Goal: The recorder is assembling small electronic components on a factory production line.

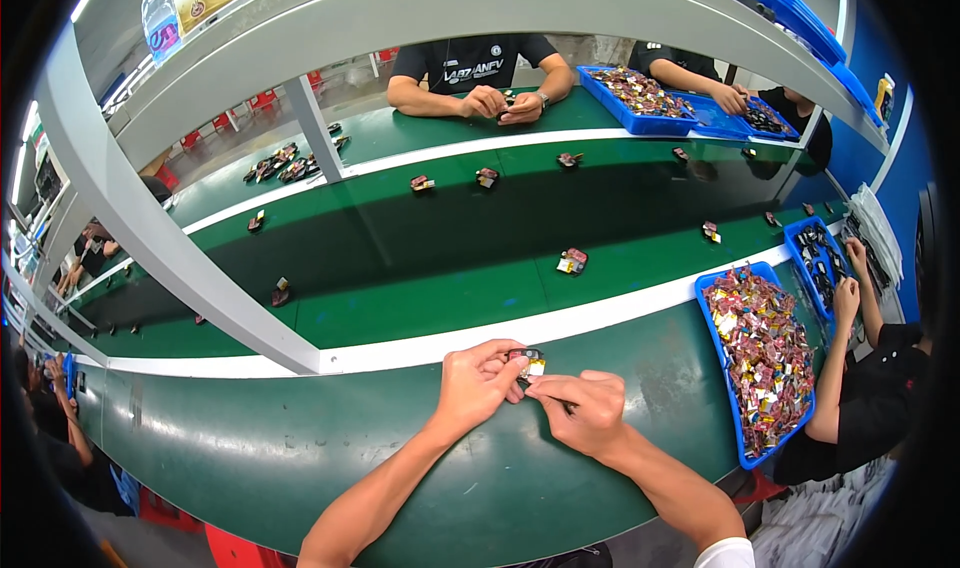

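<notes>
Over the near green bench, my left hand (472, 386) is closed round a small black casing (527, 354) with yellow, white and reddish parts inside. My right hand (588, 410) is pinched against the casing's near right side, its thumb and forefinger touching there. A bit of something dark shows under the right fingers, too small to name. Both hands are close together, and the fingers hide most of the casing's lower part.
A blue tray (755, 368) heaped with small red, yellow and white parts stands to the right. Beyond it is a blue tray of black pieces (818, 263), beside a co-worker. Similar small assemblies (572, 261) lie on the green conveyor (420, 303). A grey post (180, 218) rises at left.
</notes>
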`<move>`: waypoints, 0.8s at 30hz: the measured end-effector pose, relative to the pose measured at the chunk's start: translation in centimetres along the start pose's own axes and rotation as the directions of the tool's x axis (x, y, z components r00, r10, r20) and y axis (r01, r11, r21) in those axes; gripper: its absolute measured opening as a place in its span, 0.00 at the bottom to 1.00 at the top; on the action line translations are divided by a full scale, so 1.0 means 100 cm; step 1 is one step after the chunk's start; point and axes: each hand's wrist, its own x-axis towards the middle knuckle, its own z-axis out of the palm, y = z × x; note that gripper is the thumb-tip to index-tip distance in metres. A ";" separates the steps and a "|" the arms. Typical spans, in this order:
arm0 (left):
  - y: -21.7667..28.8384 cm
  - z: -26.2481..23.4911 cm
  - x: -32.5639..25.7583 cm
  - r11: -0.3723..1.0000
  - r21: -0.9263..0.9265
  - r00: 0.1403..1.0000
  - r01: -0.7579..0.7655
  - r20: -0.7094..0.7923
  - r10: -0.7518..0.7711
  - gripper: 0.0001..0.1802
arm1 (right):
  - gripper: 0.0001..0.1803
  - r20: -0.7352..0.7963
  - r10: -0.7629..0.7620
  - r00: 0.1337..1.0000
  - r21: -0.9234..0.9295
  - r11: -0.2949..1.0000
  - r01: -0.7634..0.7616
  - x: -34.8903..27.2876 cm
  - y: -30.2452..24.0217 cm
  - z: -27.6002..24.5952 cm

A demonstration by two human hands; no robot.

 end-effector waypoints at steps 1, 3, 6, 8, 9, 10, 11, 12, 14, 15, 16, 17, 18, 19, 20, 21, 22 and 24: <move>0.001 0.001 0.000 1.000 0.029 1.000 0.012 -0.007 -0.012 0.11 | 0.10 -0.005 0.001 1.000 -0.007 1.000 -0.001 -0.001 0.001 0.001; 0.002 0.001 0.004 0.998 0.061 1.000 0.017 -0.010 -0.017 0.11 | 0.09 0.006 -0.028 1.000 -0.029 0.999 0.028 -0.002 0.004 0.003; 0.006 -0.008 0.018 0.992 0.121 0.987 0.024 -0.158 -0.004 0.10 | 0.09 -0.127 0.049 0.991 0.060 0.997 -0.042 0.008 0.004 0.004; -0.001 -0.031 0.044 0.991 0.121 0.950 -0.053 -0.299 0.087 0.10 | 0.08 -0.150 0.059 0.987 0.035 0.998 -0.055 0.010 0.003 -0.004; 0.000 -0.044 0.057 0.987 0.153 0.923 -0.040 -0.372 0.095 0.10 | 0.08 -0.143 0.089 0.986 0.049 0.995 -0.083 0.011 0.001 -0.008; 0.001 -0.058 0.070 0.983 0.180 0.893 -0.026 -0.437 0.103 0.10 | 0.08 -0.136 0.120 0.983 0.056 0.992 -0.113 0.010 0.003 -0.011; 0.007 -0.070 0.078 0.938 0.344 0.876 0.036 -0.462 0.136 0.11 | 0.08 -0.146 0.121 0.982 0.050 0.992 -0.115 0.010 0.005 -0.012; 0.011 -0.085 0.083 0.862 0.496 0.856 0.103 -0.485 0.177 0.12 | 0.08 -0.150 0.129 0.980 0.080 0.990 -0.118 0.008 0.006 -0.009; 0.012 -0.126 0.086 0.209 0.968 0.773 0.138 -0.237 0.588 0.13 | 0.08 -0.160 0.134 0.978 0.118 0.986 -0.116 0.009 0.005 -0.003; 0.016 -0.124 0.089 0.185 0.952 0.766 0.243 -0.305 0.566 0.12 | 0.09 -0.155 0.123 0.980 0.131 0.986 -0.103 0.009 0.006 -0.002; 0.022 -0.124 0.093 0.157 0.925 0.750 0.346 -0.373 0.546 0.12 | 0.10 -0.149 0.111 0.983 0.144 0.985 -0.090 0.008 0.007 -0.001; 0.030 -0.115 0.097 0.185 0.933 0.736 0.308 -0.357 0.576 0.08 | 0.10 -0.139 0.107 0.984 0.135 0.987 -0.088 0.008 0.006 -0.001; 0.036 -0.103 0.103 0.183 0.935 0.735 0.305 -0.353 0.578 0.08 | 0.10 -0.143 0.107 0.984 0.134 0.987 -0.088 0.007 0.006 0.000; 0.040 -0.088 0.110 0.205 0.970 0.768 0.132 -0.231 0.597 0.06 | 0.10 -0.136 0.102 0.985 0.138 0.987 -0.083 0.005 0.007 0.002; 0.041 -0.071 0.119 0.226 0.973 0.780 -0.047 -0.105 0.617 0.05 | 0.10 -0.127 0.098 0.987 0.138 0.987 -0.080 0.003 0.009 0.002; 0.041 -0.059 0.131 0.299 0.925 0.811 -0.237 0.019 0.585 0.05 | 0.10 -0.119 0.102 0.988 0.138 0.987 -0.086 0.003 0.007 0.000; 0.038 -0.045 0.144 0.372 0.833 0.813 -0.409 0.148 0.563 0.06 | 0.10 -0.117 0.095 0.989 0.139 0.987 -0.078 0.003 0.006 -0.001; 0.029 -0.006 0.165 0.426 0.717 0.791 -0.552 0.288 0.541 0.07 | 0.10 -0.126 0.105 0.987 0.131 0.987 -0.088 0.003 0.009 -0.001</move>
